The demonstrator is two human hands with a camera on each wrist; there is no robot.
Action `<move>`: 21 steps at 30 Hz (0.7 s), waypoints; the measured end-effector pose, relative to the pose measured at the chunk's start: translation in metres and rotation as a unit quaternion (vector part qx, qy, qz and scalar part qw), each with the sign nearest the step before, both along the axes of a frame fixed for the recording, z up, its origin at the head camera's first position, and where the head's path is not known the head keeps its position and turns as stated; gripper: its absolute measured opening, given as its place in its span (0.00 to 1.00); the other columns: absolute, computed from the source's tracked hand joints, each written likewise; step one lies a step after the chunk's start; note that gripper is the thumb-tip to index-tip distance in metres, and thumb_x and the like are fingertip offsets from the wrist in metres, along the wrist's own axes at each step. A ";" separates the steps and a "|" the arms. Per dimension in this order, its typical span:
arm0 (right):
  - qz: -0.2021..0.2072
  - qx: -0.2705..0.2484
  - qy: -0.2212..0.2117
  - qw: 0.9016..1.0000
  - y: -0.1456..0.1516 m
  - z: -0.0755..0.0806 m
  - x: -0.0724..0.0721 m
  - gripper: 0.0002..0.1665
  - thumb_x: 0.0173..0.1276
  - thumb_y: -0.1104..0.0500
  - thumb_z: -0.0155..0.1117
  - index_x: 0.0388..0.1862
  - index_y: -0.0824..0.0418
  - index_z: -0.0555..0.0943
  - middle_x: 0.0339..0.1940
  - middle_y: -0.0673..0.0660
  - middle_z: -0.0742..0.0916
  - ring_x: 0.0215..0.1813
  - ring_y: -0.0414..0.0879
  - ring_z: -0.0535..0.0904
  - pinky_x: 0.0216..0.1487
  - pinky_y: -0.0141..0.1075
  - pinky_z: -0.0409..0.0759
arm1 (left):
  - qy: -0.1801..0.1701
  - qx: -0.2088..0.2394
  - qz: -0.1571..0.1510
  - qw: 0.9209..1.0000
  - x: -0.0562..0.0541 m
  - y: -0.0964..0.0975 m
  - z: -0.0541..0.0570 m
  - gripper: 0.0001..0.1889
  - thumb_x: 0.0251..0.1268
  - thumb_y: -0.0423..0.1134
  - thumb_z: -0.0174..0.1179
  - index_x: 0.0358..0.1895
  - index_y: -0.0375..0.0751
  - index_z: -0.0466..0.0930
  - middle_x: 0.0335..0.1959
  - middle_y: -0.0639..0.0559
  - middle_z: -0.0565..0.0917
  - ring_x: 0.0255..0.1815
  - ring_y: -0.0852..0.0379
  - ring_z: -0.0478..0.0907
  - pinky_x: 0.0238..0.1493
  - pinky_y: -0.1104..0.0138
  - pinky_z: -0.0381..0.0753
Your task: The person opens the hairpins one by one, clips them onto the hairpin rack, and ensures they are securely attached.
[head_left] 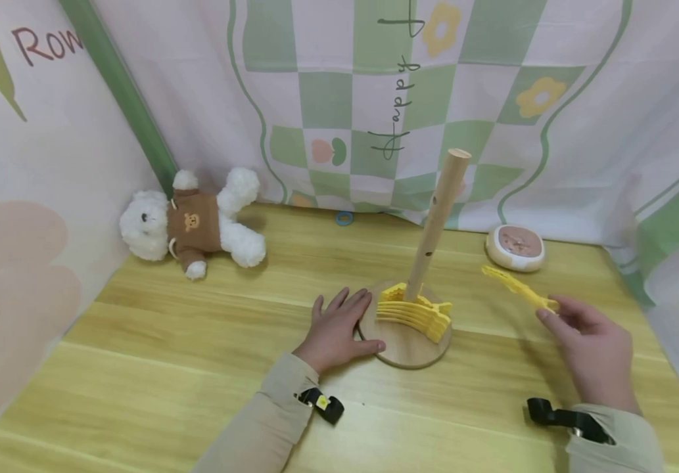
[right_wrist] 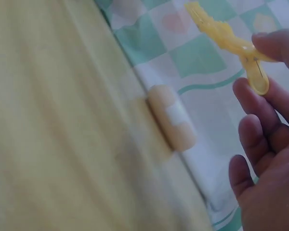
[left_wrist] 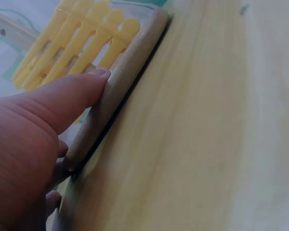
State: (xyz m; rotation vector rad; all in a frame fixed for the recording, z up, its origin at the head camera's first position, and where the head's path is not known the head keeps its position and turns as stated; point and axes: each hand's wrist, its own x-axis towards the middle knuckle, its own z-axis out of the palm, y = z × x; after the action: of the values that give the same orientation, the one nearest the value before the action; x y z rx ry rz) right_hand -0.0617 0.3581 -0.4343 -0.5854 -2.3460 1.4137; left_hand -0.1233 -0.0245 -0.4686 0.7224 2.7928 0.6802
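Note:
A yellow plastic clip point(right_wrist: 221, 33) with long jagged arms is pinched between the thumb and fingers of my right hand point(head_left: 593, 345). It is held up to the right of a round wooden base point(head_left: 401, 355), from which a wooden post point(head_left: 434, 230) rises. Around the post's foot sits a row of several similar yellow clips point(head_left: 410, 318). My left hand point(head_left: 336, 335) rests against the base's left edge, fingers stretched out. Its thumb point(left_wrist: 86, 89) touches the rim in the left wrist view, while the other fingers are mostly hidden there.
A white plush toy point(head_left: 197, 223) in a brown top lies at the back left. Behind the post is a small blue ring point(head_left: 344, 218). A rounded cream device point(head_left: 515, 248) sits at the back right of the wooden table point(head_left: 138, 368). Printed curtains hang around the table.

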 end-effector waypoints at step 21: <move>0.144 0.100 0.038 0.984 -0.043 0.041 0.010 0.22 0.60 0.56 0.78 0.52 0.61 0.86 0.33 0.42 0.86 0.39 0.38 0.74 0.40 0.27 0.64 | 0.000 -0.008 -0.003 1.000 0.001 0.000 0.004 0.51 0.61 0.69 0.61 0.81 0.50 0.52 0.81 0.56 0.55 0.82 0.47 0.43 0.75 0.37 0.34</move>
State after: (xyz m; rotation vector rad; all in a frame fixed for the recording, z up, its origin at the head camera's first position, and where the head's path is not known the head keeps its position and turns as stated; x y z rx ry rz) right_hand -0.0514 0.3147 -0.3935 -0.1383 -2.5471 1.2620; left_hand -0.1219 -0.0244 -0.4648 0.7274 2.7925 0.6571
